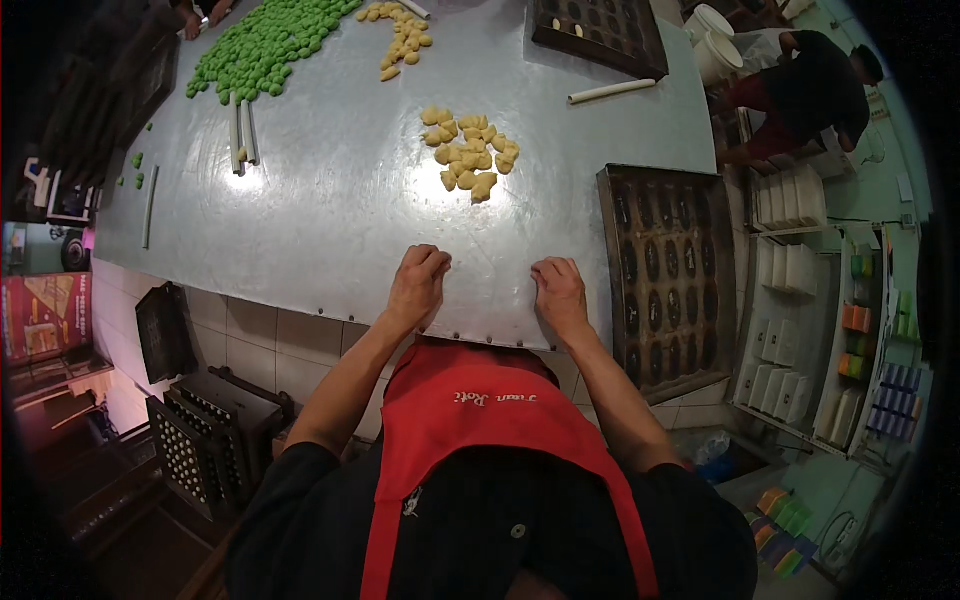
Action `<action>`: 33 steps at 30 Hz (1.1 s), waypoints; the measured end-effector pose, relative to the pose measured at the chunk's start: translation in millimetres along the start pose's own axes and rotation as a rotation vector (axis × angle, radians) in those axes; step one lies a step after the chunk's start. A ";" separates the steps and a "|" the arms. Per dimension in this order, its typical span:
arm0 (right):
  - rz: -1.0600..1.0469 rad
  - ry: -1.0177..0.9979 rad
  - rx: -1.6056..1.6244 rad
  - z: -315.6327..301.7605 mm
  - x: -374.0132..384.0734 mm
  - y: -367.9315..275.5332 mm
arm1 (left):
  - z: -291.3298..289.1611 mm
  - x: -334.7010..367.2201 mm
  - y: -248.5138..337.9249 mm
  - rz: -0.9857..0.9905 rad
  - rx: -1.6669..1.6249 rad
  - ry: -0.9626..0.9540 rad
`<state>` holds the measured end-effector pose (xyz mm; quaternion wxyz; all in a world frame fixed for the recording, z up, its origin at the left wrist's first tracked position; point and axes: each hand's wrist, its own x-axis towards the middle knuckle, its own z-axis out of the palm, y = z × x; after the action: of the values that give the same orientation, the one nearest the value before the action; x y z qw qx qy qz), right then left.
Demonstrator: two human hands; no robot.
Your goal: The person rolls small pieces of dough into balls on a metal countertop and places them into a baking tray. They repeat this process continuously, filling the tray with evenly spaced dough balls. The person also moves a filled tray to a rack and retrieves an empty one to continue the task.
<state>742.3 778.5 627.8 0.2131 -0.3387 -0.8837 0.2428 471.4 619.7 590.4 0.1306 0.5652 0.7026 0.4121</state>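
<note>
My left hand (418,286) is over the near edge of the metal table (330,190), its fingers curled together. To its right, my right hand (561,297) is also curled closed, a short way apart from it. Whatever either hand may hold is hidden by the fingers. Beyond both hands lies a loose cluster of pale yellow dough pieces (466,155); neither hand touches it. A dark baking tray (668,275) with rows of oval hollows sits to the right of my right hand, overlapping the table's edge.
Farther off are a heap of green dough balls (262,45), more yellow pieces (404,42) and another mould tray (598,32). Rolling pins (612,91) and thin rods (150,207) lie about. A person (810,95) bends at far right; another person's hand (192,26) shows at far left.
</note>
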 end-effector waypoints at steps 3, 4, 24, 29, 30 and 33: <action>0.070 0.025 0.015 -15.3 -1.1 5.5 | -11.2 0.0 0.1 -0.169 -0.058 0.100; 0.100 0.054 0.014 -20.9 -5.1 5.6 | -18.2 -4.7 -2.4 -0.251 -0.083 0.160; -0.196 0.060 -0.224 39.0 -39.0 12.4 | -7.1 -27.2 -22.1 0.082 0.108 0.073; -0.267 0.046 -0.094 71.0 39.2 -17.1 | 32.4 56.1 -9.3 0.114 0.157 -0.032; -0.265 0.081 -0.120 68.4 55.9 -4.9 | 26.0 72.9 -25.2 0.159 0.172 -0.020; -0.263 0.208 -0.167 35.4 61.8 27.6 | -25.0 73.9 -58.3 0.158 0.221 0.051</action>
<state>694.9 829.9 597.1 0.3044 -0.2602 -0.9106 0.1021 391.0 674.3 584.6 0.0167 0.6191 0.7001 0.3555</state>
